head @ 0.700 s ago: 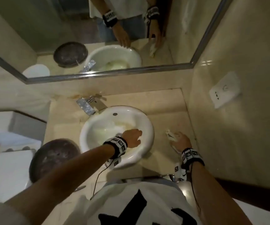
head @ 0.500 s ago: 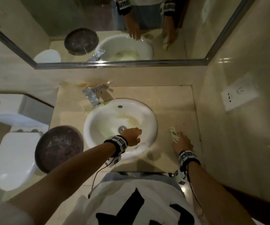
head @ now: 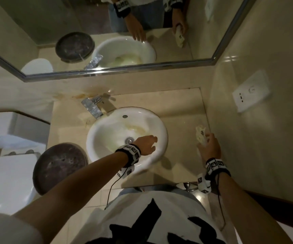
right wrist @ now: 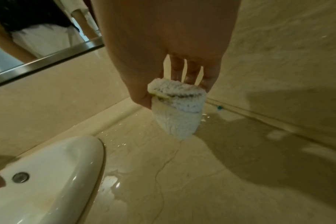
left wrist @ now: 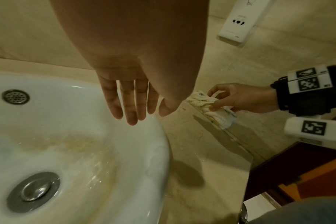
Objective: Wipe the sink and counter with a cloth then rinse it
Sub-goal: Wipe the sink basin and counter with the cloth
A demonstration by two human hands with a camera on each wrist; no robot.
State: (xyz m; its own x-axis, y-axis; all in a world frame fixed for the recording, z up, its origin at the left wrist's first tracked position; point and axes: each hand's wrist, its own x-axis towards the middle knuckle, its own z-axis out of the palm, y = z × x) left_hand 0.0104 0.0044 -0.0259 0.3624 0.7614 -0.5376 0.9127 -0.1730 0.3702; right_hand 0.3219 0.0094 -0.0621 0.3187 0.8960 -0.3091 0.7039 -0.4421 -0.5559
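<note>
Mid-wipe: right hand point(head: 210, 148) fingers clutching bunched cloth point(right wrist: 177, 109) over wet worktop point(right wrist: 182, 174); left hand point(head: 146, 144) relaxed; basin point(left wrist: 58, 144) stained, rinse pending.

A toilet point(head: 10, 176) and dark round lid point(head: 59, 168) sit beneath the mirror point(head: 107, 32).

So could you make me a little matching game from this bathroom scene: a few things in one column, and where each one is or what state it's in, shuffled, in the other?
Things:
1. cloth
2. left hand
3. faucet
4. socket plate

Places or states:
A. mounted on the side wall, above the counter
B. open and holding nothing, over the near rim of the sink
C. bunched up in the right hand, over the counter
D. at the sink's back left edge, no water running that I can see

Pairs: 1-C, 2-B, 3-D, 4-A
</note>
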